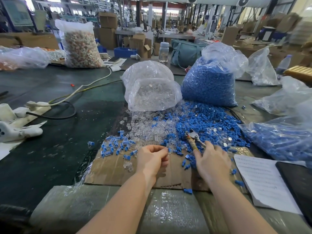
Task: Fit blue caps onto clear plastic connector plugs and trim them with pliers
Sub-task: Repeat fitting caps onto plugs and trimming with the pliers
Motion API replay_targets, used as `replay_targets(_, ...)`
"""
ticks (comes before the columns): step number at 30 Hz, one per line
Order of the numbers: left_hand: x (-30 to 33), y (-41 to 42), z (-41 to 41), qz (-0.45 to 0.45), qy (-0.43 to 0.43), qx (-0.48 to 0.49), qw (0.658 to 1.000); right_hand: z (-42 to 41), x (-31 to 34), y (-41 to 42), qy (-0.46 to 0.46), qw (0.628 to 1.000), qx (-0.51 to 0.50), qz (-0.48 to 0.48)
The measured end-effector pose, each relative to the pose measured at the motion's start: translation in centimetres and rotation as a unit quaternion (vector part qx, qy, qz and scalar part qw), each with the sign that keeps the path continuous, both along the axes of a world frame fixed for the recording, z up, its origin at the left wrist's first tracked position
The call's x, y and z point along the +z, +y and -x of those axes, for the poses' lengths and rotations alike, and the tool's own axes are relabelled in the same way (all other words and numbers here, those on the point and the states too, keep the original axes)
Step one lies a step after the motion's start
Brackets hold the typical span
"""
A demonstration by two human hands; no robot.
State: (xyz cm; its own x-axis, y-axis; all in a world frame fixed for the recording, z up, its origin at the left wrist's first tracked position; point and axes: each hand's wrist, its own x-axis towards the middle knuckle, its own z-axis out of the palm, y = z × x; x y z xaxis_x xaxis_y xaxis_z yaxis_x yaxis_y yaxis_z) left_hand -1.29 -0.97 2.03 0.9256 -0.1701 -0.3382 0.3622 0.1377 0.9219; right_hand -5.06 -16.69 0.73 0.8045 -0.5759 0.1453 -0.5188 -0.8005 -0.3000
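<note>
While blue caps [209, 85] fill one bag [224, 54] and clear plugs [152, 97] another [148, 71], a plug [169, 150] is pinched by the left hand [152, 157]; pliers [194, 139] are gripped by the right [212, 161].

A dark green table [67, 149] carried a flat cardboard sheet [111, 168] and a white power strip [32, 109]. Two bulging plastic bags, clear plugs [150, 92] and blue caps [209, 85], sat behind it. Printed paper [260, 181] lay right.

Left hand [152, 157] fingers curled in a pinch; right hand [213, 160] palm down, fingers spread.

pliers [194, 139] handles hidden under right hand [213, 162] | far background blurred (boxes, shelving) | black folder [297, 184] cut off at right edge
</note>
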Motion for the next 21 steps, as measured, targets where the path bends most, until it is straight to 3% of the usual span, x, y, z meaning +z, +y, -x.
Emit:
replay_targets(2,0.1,0.1,0.0,0.0,0.0,0.001,1.0,-0.3,-0.3,-0.9,0.109,0.994,-0.032,-0.01)
replay_targets(5,0.2,0.1,-0.2,-0.003,0.003,0.001,1.0,-0.8,-0.8,-1.6,0.182,0.983,-0.031,-0.017)
replay_targets(17,1.0,0.8,-2.3,0.03,0.027,0.032,0.999,-1.3,1.9,-0.8,0.112,0.992,0.016,0.048)
replay_targets(19,1.3,1.0,-3.0,0.047,0.031,0.043,0.997,-1.3,2.7,-0.2,0.087,0.993,0.071,-0.022)
replay_targets(21,1.6,1.0,-3.6,0.062,0.041,0.052,0.996,-1.0,3.8,0.6,0.061,0.974,0.124,-0.182)
